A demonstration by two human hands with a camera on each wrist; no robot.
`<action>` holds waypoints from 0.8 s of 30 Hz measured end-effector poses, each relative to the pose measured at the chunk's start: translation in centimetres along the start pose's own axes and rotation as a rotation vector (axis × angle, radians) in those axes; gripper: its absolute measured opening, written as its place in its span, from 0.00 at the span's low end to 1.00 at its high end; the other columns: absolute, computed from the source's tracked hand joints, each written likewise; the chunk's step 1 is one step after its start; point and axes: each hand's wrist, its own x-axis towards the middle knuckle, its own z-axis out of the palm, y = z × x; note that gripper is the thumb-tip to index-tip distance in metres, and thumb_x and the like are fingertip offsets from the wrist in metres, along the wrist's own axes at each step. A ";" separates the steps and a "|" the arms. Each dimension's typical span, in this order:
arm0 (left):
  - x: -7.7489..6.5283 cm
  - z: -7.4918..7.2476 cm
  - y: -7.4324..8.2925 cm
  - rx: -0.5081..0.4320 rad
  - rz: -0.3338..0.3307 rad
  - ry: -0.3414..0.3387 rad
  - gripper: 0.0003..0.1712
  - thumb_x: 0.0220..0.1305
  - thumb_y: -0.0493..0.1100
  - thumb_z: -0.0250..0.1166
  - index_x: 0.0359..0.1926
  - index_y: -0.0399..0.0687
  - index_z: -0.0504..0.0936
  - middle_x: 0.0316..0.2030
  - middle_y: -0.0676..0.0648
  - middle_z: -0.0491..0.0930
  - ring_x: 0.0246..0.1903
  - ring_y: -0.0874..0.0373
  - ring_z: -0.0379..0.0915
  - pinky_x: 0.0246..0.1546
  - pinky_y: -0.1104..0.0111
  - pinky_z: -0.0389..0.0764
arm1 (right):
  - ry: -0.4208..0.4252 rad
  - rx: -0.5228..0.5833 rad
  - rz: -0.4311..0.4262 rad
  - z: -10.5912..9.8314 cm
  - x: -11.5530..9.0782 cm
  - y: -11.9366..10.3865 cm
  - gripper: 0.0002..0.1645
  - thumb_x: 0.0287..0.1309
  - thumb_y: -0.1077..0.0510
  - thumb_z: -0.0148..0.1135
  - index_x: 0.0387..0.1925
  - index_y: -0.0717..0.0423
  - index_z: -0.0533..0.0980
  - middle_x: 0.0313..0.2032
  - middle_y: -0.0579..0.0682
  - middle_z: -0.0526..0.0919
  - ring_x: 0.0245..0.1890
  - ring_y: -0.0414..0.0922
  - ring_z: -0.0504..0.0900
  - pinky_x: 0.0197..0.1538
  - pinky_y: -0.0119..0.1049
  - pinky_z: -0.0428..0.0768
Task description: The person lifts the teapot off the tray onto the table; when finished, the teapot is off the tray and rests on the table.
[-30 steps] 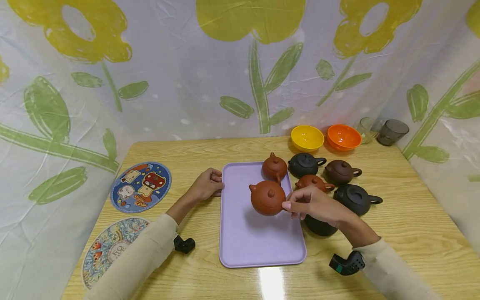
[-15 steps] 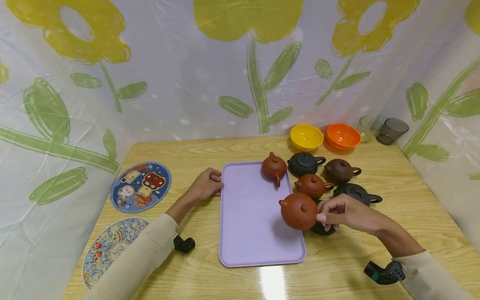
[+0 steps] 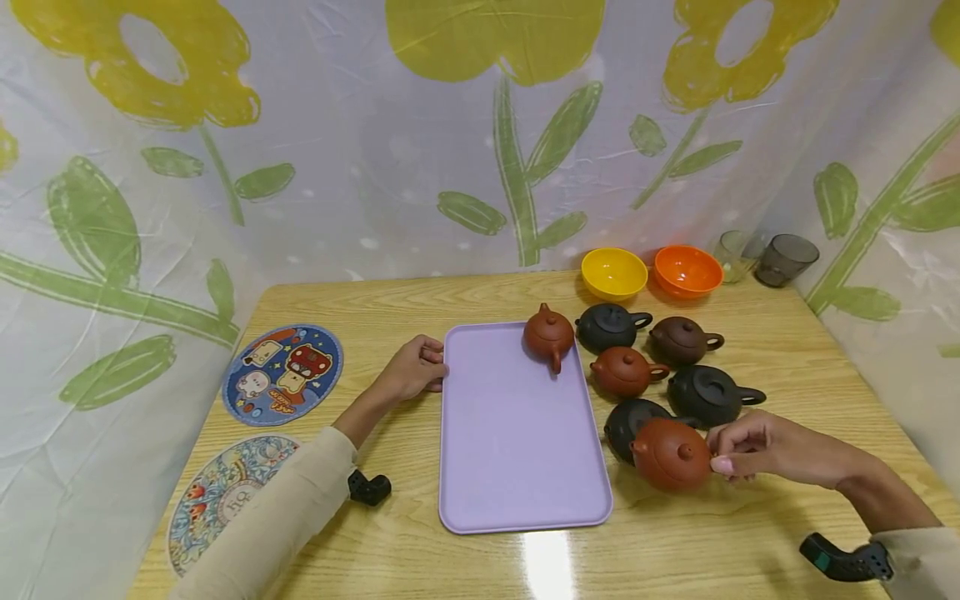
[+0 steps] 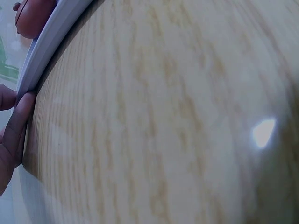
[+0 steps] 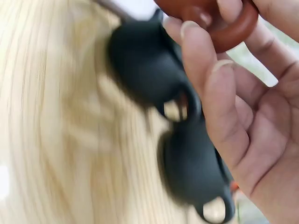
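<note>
My right hand (image 3: 780, 450) pinches the handle of a reddish-brown clay teapot (image 3: 671, 457), holding it raised to the right of the lilac tray (image 3: 525, 467). In the head view it overlaps a black teapot (image 3: 630, 417). The right wrist view shows curled fingers (image 5: 198, 56) at the looped handle (image 5: 238, 30). At the tray's left rim, my left hand (image 3: 411, 369) grips the edge between thumb and fingers; the left wrist view shows fingertips at the rim (image 4: 51, 42). Another reddish-brown teapot (image 3: 549, 333) sits on the tray's far right corner.
Right of the tray stand a reddish-brown teapot (image 3: 625, 372), a dark brown one (image 3: 678, 340) and black ones (image 3: 705, 395). Behind them are a yellow bowl (image 3: 614, 275), an orange bowl (image 3: 687, 272) and two glasses (image 3: 783, 260). Round mats (image 3: 281, 375) lie at left.
My right hand has carried the reddish-brown teapot from over the tray rightward and nearer, past the tray's right edge. The left hand has stayed at the tray's rim.
</note>
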 end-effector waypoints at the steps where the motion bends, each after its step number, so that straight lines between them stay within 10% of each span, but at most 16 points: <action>1: -0.3 0.0 0.4 0.002 -0.002 -0.004 0.26 0.68 0.30 0.60 0.64 0.27 0.64 0.50 0.35 0.70 0.42 0.54 0.75 0.42 0.63 0.90 | 0.000 0.005 0.027 -0.2 -0.6 0.1 0.14 0.69 0.76 0.45 0.29 0.64 0.72 0.30 0.57 0.69 0.30 0.52 0.70 0.29 0.41 0.73; 9: -1.5 0.0 2.0 0.008 -0.008 -0.009 0.26 0.68 0.30 0.60 0.64 0.26 0.64 0.50 0.36 0.71 0.43 0.54 0.76 0.43 0.63 0.89 | -0.041 0.035 0.076 -1.9 -3.8 1.7 0.16 0.68 0.77 0.44 0.27 0.64 0.70 0.28 0.57 0.63 0.27 0.54 0.64 0.27 0.41 0.70; 19: 0.8 0.0 -1.3 -0.001 0.012 0.000 0.28 0.68 0.33 0.61 0.65 0.31 0.64 0.52 0.37 0.70 0.43 0.54 0.76 0.40 0.66 0.89 | 0.014 0.008 0.333 -3.2 -5.6 2.8 0.17 0.71 0.72 0.46 0.24 0.64 0.69 0.26 0.60 0.65 0.27 0.55 0.65 0.34 0.37 0.77; 24: 0.7 0.1 -1.3 0.002 0.013 0.016 0.27 0.67 0.33 0.62 0.64 0.32 0.65 0.51 0.38 0.70 0.43 0.53 0.76 0.40 0.66 0.90 | -0.017 0.090 0.261 -4.2 -6.3 3.9 0.15 0.71 0.73 0.44 0.28 0.67 0.72 0.30 0.63 0.66 0.26 0.53 0.69 0.32 0.34 0.80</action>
